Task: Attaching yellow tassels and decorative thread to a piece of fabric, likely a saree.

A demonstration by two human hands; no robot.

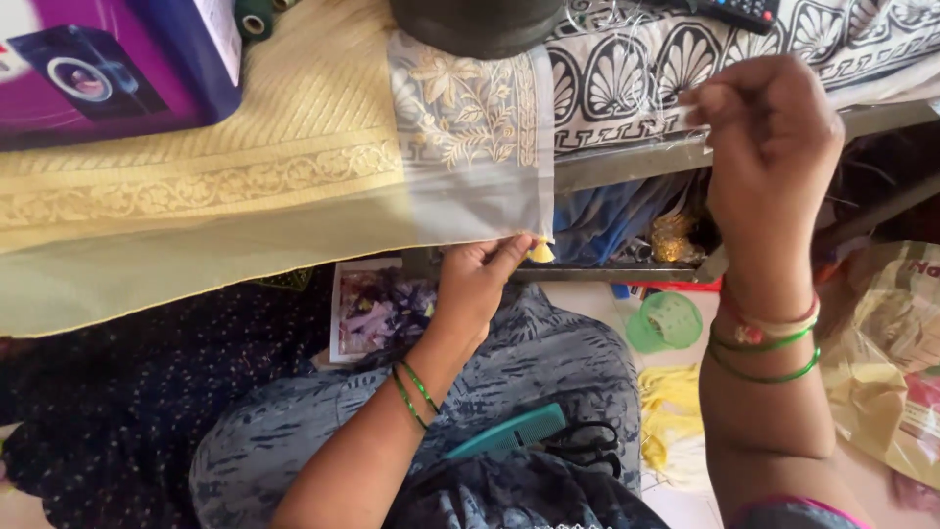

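A: Item one, your left hand (pixel 477 277)?

B: You are pinching a small yellow tassel (pixel 540 252) between thumb and fingertips, at the lower corner of the sheer embroidered cloth (pixel 470 137), which is hanging off the edge of the bed.

A: Item two, your right hand (pixel 769 147)?

B: You are holding it raised, well apart from the left, fingertips pressed together as if on a thread (too fine for me to make out, so I cannot tell what is in the grip).

A: Surroundings?

B: A yellow-gold bordered fabric (pixel 196 167) is lying across the bed beside the sheer cloth, with a purple box (pixel 108 64) resting on it. A teal comb (pixel 509 431) and black scissors (pixel 587 443) are lying on your lap. A green plastic cup (pixel 666 321) is sitting on the floor near a heap of yellow threads (pixel 671 411).
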